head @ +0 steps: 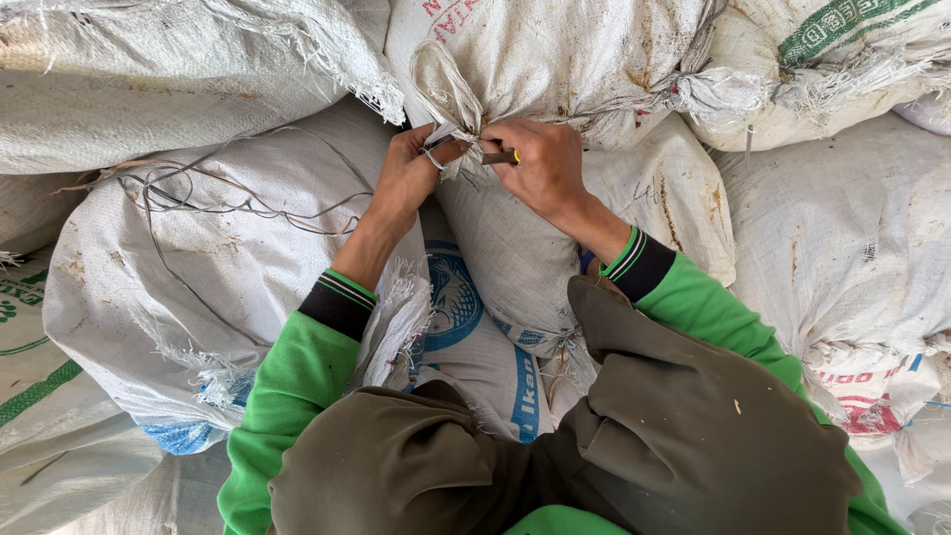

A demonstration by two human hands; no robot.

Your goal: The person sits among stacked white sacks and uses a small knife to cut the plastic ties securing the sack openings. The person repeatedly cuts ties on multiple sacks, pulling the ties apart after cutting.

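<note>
Left hand [408, 176]: fingers curled and pinching the tied neck of a woven sack [515, 248], gripping the binding twine [436, 149] where the cloth is bunched. Right hand [543, 163]: closed around a small tool with a yellow-marked handle [501, 157], its tip pointing at the same knot, just beside the left hand's fingers. Both wrists emerge from green sleeves with dark striped cuffs [342, 297].

Woven sack, white plastic weave, soiled with brown stains, full and bulging; contents hidden. Its gathered neck stands up between the two hands, touching both. A blue round print shows on the sack's lower face.

Neighbouring sacks: one large white sack at left [198, 287], with loose thin wire or string [188, 193] trailing across its top; one overhead sack [555, 50], stained, frayed at its edge; one tied sack at upper right [812, 69] with green print; one at right [852, 248]. All closed, contents not visible.

Dark olive cloth [614, 436] covers the foreground below the sleeves.
</note>
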